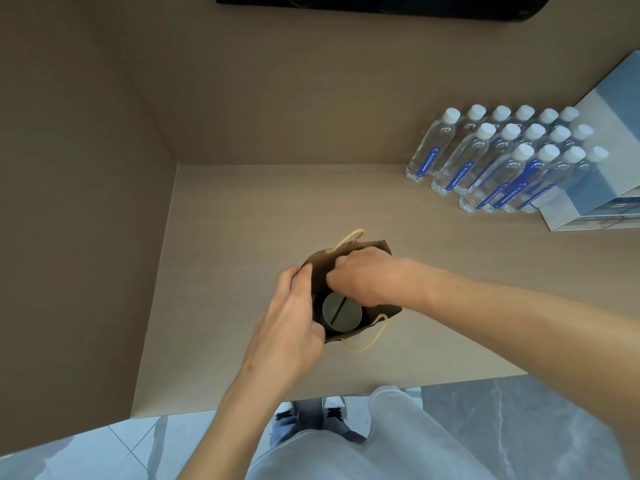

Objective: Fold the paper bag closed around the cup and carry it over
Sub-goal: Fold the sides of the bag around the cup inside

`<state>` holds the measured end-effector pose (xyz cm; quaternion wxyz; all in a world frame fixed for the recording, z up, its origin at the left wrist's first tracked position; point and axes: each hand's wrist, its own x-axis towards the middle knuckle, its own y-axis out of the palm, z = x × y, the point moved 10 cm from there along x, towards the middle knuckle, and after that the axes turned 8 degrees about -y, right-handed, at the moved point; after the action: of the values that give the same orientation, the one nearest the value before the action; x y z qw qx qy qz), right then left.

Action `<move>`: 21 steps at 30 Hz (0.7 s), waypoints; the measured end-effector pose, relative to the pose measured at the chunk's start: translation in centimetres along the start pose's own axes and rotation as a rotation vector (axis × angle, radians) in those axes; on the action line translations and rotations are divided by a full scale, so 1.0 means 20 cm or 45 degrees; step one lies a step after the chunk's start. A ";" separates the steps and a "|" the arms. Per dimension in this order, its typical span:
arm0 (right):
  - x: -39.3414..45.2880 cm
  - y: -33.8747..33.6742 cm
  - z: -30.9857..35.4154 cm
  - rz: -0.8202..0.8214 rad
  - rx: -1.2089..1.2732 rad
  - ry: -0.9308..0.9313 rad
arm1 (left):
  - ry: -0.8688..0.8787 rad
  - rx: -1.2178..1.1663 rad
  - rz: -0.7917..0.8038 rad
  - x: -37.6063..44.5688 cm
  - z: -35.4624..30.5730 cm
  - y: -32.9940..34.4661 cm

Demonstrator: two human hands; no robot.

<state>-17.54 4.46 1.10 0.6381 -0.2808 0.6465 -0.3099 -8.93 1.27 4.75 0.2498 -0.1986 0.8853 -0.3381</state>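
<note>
A brown paper bag (320, 268) with pale cord handles stands open on the light wooden counter (242, 209). Inside it I see the dark round lid of a cup (341, 311), upright. My left hand (294, 310) grips the bag's left rim, thumb inside the opening. My right hand (360, 275) reaches across the top from the right and pinches the far rim, fingers curled over the paper. One handle sticks up at the back, the other hangs over the near edge.
Several clear water bottles (502, 157) with white caps stand in rows at the back right, beside a stack of blue-grey boxes (606, 188). Brown walls close the counter at the left and back. The counter's front edge (311, 396) is near my legs.
</note>
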 end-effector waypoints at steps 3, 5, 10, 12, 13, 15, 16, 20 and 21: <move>0.00 0.02 -0.02 -0.023 0.011 0.025 | 0.013 0.001 -0.001 0.00 -0.01 0.01; 0.00 0.02 -0.03 -0.036 0.039 0.042 | 0.012 -0.003 -0.003 0.01 -0.01 0.01; -0.02 -0.03 -0.03 -0.109 -0.146 0.079 | -0.004 0.008 -0.011 0.01 0.00 0.01; -0.02 -0.04 -0.01 -0.067 -0.255 0.061 | -0.004 0.012 -0.004 0.02 0.00 0.01; -0.02 -0.04 0.00 -0.048 -0.286 0.048 | -0.007 0.010 0.000 0.02 0.00 0.01; -0.03 -0.04 0.00 -0.028 -0.321 0.055 | -0.016 0.008 0.003 0.02 -0.01 0.01; -0.04 -0.05 0.00 -0.038 -0.328 0.069 | -0.020 0.011 0.000 0.02 -0.01 0.01; -0.08 -0.11 0.02 -0.213 -0.355 0.058 | -0.017 0.010 0.000 0.03 -0.01 0.01; -0.08 -0.11 0.03 -0.236 -0.366 0.037 | -0.012 0.013 0.001 0.02 -0.01 0.01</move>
<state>-16.92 4.26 3.88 0.5505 -0.4231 0.6646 -0.2759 -9.52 1.34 4.57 0.2550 -0.1986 0.8826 -0.3415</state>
